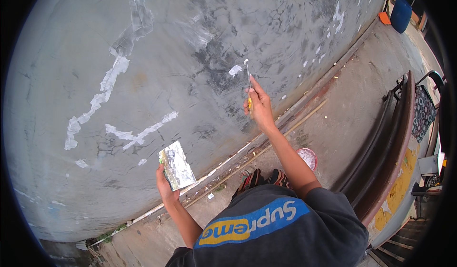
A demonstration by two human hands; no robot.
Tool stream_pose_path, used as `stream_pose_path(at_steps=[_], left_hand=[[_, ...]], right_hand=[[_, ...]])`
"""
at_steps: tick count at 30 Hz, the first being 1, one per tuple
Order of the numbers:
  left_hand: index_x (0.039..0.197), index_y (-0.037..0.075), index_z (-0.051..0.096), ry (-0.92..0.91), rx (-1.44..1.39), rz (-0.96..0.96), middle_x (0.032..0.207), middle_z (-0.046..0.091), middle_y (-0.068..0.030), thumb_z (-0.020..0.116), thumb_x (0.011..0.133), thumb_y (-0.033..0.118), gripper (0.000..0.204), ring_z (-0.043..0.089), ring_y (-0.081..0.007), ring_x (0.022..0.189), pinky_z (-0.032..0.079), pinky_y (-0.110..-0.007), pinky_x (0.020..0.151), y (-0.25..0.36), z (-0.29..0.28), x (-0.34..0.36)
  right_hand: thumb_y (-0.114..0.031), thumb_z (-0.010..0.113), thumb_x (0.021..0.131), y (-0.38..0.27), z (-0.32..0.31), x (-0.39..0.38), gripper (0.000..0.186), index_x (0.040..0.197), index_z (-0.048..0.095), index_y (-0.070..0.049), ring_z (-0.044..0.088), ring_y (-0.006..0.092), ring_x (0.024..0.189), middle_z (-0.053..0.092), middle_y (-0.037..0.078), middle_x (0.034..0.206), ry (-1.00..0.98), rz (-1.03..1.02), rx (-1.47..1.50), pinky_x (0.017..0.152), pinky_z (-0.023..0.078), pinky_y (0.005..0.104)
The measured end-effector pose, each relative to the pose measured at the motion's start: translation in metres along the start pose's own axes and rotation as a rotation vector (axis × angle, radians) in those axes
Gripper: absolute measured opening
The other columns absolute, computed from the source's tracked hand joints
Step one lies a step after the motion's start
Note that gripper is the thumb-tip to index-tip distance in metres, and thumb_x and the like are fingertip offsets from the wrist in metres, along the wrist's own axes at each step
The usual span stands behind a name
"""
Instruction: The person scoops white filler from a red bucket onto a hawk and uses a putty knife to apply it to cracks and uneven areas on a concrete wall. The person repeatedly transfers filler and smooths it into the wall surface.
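Observation:
A grey plastered wall (157,81) with dark stains fills the view ahead of me. My right hand (258,104) is closed round the yellow handle of a putty knife (248,76), seen nearly edge-on. White paste sits at the blade's tip, close to the wall beside a small white patch (235,70). Lower and to the left, my left hand (165,187) grips the edge of a flat rectangular board (177,166) smeared with white filler. Long white filler strips (114,74) run down the wall to the left, with a forked strip (138,136) above the board.
A pink bucket (308,159) with white material inside stands on the concrete floor (352,86) by my feet. A pipe (304,117) runs along the wall's base. To the right is a long brown bench-like structure (390,157). A blue barrel (401,14) stands far right.

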State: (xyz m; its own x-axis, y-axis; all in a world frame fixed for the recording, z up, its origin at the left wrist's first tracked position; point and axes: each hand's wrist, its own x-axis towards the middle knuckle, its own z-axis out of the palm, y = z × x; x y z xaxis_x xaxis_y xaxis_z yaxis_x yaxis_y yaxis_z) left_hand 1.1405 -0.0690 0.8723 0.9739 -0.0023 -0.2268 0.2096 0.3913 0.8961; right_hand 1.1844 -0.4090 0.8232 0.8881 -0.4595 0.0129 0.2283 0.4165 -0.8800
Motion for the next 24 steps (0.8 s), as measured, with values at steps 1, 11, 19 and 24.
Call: stream_pose_path(at_steps=[1, 11, 19, 24], left_hand=[[0.126, 0.0, 0.052, -0.014, 0.014, -0.001, 0.112, 0.065, -0.0112, 0.048, 0.096, 0.03, 0.042, 0.066, -0.0221, 0.095, 0.054, -0.037, 0.083, 0.009, -0.004, 0.008], [0.123, -0.004, 0.052, -0.206, 0.315, -0.031, 0.108, 0.064, -0.0105, 0.048, 0.094, 0.023, 0.039, 0.064, -0.0164, 0.092, 0.052, -0.029, 0.079, 0.094, -0.028, 0.094], [0.121, -0.007, 0.055, -0.303, 0.457, -0.106, 0.105, 0.065, -0.0117, 0.052, 0.091, 0.02, 0.041, 0.063, -0.0159, 0.092, 0.05, -0.028, 0.078, 0.101, -0.03, 0.153], [0.121, -0.009, 0.056, -0.531, 0.48, -0.216, 0.105, 0.067, -0.0124, 0.054, 0.089, 0.018, 0.042, 0.063, -0.0176, 0.094, 0.048, -0.028, 0.083, 0.102, -0.031, 0.185]], right_hand=[[-0.016, 0.044, 0.102, 0.005, 0.013, 0.008, 0.045, 0.146, 0.04, -0.012, 0.055, 0.0096, 0.067, 0.052, 0.007, 0.107, 0.029, -0.048, -0.052, 0.05, 0.047, 0.0264], [-0.002, 0.048, 0.097, 0.078, 0.052, 0.038, 0.043, 0.14, 0.049, -0.009, 0.04, 0.0092, 0.064, 0.051, 0.006, 0.093, 0.3, -0.688, -0.64, 0.057, 0.039, 0.0256], [-0.002, 0.051, 0.095, 0.063, 0.098, 0.034, 0.041, 0.135, 0.054, -0.009, 0.044, 0.0102, 0.063, 0.052, 0.007, 0.091, 0.38, -0.596, -0.49, 0.056, 0.04, 0.0263], [-0.004, 0.053, 0.094, 0.085, 0.071, 0.034, 0.039, 0.132, 0.057, -0.009, 0.044, 0.0096, 0.063, 0.053, 0.006, 0.089, 0.428, -0.648, -0.519, 0.054, 0.039, 0.0254]])
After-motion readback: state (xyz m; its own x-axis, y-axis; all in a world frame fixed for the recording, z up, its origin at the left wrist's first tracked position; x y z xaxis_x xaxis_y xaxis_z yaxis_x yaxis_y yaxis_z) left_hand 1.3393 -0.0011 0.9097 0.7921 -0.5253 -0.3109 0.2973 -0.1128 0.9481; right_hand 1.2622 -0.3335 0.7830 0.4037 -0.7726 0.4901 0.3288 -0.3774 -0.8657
